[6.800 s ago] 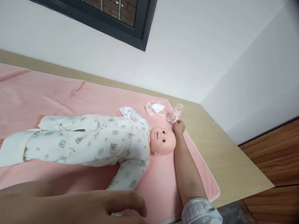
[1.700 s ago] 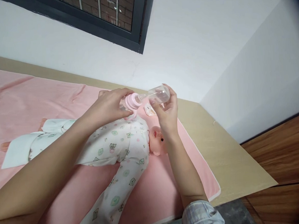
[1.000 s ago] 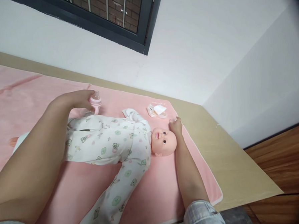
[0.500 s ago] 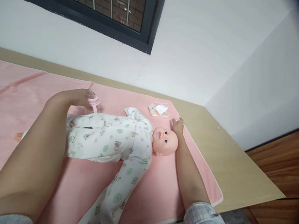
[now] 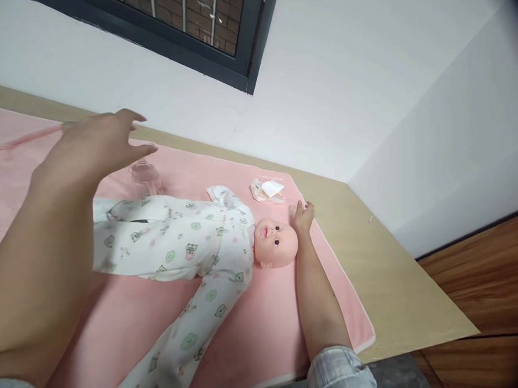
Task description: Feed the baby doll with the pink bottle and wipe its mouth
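My left hand [image 5: 104, 138] is raised over the pink blanket, thumb and fingers apart, with nothing in it. Below it a clear and pink baby bottle [image 5: 145, 175] stands on the blanket, its teat near my thumb. A bald baby doll [image 5: 275, 244] lies face up in a white patterned sleepsuit [image 5: 200, 237], one long sleeve stretched toward me. My right hand [image 5: 304, 215] rests just past the doll's head, fingers slightly apart, beside a small clear object [image 5: 292, 210] whose kind is hard to make out. My right forearm lies along the head.
The pink blanket [image 5: 266, 327] covers much of the tan tabletop [image 5: 390, 291]. A crumpled clear packet with a white label [image 5: 268, 190] lies beyond the doll's head. Behind are a white wall [image 5: 315, 98] and a dark window frame [image 5: 239, 73]; wooden panelling [image 5: 497, 274] stands at the right.
My left hand has let go of the baby bottle and risen up and left. My right hand has shifted slightly away from the small clear object. The view has moved a little.
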`<state>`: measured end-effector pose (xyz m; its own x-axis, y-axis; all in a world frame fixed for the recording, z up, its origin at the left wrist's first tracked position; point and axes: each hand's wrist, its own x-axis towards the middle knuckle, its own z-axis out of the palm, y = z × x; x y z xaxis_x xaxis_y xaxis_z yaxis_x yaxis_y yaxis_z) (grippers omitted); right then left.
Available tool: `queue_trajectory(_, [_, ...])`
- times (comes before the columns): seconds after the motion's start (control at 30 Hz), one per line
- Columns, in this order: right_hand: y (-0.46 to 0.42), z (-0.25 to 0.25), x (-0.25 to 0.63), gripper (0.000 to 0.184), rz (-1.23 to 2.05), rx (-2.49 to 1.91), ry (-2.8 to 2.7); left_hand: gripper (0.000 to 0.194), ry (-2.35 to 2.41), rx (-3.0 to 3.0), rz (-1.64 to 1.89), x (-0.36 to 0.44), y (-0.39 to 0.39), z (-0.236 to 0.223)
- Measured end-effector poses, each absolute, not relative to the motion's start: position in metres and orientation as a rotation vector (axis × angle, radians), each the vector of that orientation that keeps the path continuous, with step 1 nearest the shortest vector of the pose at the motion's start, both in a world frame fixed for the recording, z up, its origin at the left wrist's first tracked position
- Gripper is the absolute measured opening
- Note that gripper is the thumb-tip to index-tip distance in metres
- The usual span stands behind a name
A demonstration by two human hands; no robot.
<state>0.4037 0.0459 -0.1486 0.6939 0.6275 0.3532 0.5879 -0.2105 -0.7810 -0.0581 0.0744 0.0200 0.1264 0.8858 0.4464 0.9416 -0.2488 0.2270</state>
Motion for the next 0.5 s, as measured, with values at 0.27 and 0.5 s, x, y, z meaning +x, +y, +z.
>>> queue_trajectory(0.27, [0.040,-0.137,0.387,0.039,-0.199,-1.576,-1.235,0.046,-1.035,-3.298,-0.617,0.091,0.038,0.019])
queue_trajectory(0.5, [0.041,-0.137,0.367,0.033,0.053,-1.650,-1.585,0.054,-1.021,-3.768,0.278,0.190,0.064,-0.010])
